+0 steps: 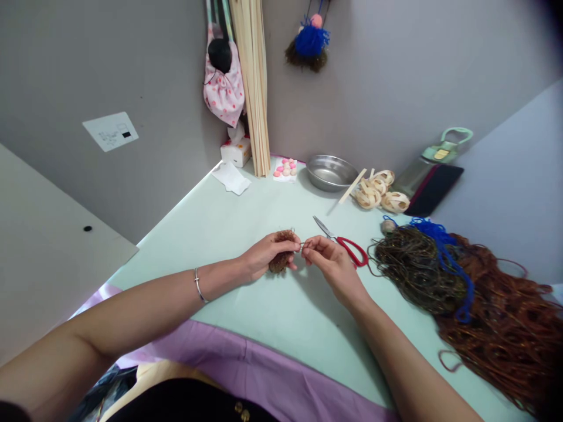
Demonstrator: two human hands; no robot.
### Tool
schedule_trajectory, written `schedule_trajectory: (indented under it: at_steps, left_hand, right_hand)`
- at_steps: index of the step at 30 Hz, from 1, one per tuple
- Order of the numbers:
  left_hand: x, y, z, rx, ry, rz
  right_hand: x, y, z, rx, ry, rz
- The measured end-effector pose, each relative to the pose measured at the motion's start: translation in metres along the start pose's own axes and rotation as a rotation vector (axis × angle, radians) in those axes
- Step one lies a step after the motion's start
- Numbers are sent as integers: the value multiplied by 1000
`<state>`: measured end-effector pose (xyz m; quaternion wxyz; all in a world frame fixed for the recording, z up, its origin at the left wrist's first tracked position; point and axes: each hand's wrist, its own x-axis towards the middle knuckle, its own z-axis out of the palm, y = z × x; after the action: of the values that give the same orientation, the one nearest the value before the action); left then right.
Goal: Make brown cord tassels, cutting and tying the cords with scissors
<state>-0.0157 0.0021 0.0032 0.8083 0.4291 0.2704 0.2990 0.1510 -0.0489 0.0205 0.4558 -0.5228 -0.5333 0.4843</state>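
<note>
My left hand (pixel 269 253) is closed around a small brown yarn pompom (pixel 278 264), its fuzzy edge showing above and below the fingers. Right beside it, my right hand (pixel 329 264) pinches a thin strand of yarn (pixel 304 244) that runs from the pompom between the two sets of fingertips. Both hands are over the pale green table (pixel 211 246). Just behind my right hand lie scissors (pixel 350 248) with red handles, blades pointing to the far left. Part of the pompom is hidden by my left fingers.
Brown yarn (pixel 505 316), dark olive yarn (pixel 417 269) and blue yarn (pixel 461 281) are heaped at right. Along the back stand a metal bowl (pixel 332 174), curled wood strips (pixel 373 190), pink and cream balls (pixel 285 169), a tissue box (pixel 236 152) and a bottle (pixel 428 170).
</note>
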Motion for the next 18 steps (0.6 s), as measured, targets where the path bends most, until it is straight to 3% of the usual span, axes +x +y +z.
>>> schedule_trajectory:
  at_steps: [4,11,18]
  left_hand:
    - [1,0,-1,-3,-19,-7]
    - [2,5,0,-96,-96,58]
    - [-1,1,1,55,-1,53]
  right_hand:
    - [0,2,-1,-15,-34,26]
    - [-2,3,4,-17,-240,51]
    - [-2,-1,-5,-152,-4,-48]
